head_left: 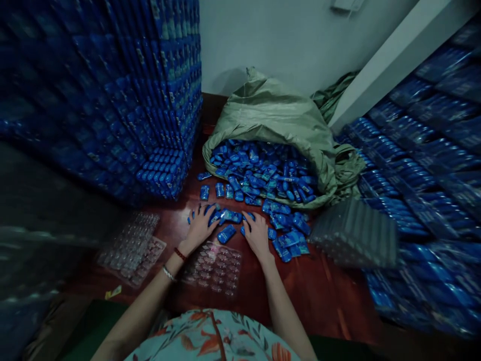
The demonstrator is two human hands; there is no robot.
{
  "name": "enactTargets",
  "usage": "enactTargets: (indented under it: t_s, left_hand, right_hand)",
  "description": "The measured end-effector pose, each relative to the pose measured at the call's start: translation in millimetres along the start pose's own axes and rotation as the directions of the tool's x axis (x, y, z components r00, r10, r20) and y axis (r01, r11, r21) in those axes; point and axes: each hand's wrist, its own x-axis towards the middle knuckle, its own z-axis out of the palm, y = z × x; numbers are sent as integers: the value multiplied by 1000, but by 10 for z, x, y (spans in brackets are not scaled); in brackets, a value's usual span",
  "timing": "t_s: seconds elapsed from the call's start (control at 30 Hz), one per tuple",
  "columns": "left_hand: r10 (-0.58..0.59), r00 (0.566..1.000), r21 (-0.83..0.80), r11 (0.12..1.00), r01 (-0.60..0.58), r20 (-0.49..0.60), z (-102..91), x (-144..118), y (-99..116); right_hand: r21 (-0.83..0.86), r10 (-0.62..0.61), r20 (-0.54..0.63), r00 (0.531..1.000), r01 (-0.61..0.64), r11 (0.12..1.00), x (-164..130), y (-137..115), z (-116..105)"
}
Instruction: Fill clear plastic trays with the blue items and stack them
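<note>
Both of my hands reach over the red tabletop (300,291), among small loose blue packets (226,234). My left hand (200,226), with a beaded bracelet (180,254) at the wrist, lies palm down with spread fingers over several packets. My right hand (257,234) rests opposite it, fingers apart and slightly bent, touching packets at the fingertips. More packets lie in a row between the two hands. Just below them is a clear plastic tray (216,268) with rows of moulded hollows. What is under my palms is hidden.
A pale green woven sack (270,110) lies behind, its mouth spilling blue packets. Tall stacks of filled blue trays (165,100) rise at left, more stacks (432,200) at right. Clear trays (130,245) lie left; a tray stack (356,233) stands right.
</note>
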Motion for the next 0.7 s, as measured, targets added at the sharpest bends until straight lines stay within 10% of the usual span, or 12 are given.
enactTargets:
  t_s: [0.17,0.4,0.7]
  left_hand:
    - [7,1000,23,1000,-7,-5,-142,-26,-305]
    - [15,971,-68,997,-32,-238,-299,-108,-122]
    - [85,971,80,991,-105,223,-214,216,306]
  right_hand:
    - [14,-15,-46,999,16,1000,46,-34,-172]
    - [-120,-206,292,934,250,961,296,-317,-160]
    - [-152,-240,193,951,270,951,186,-276,-48]
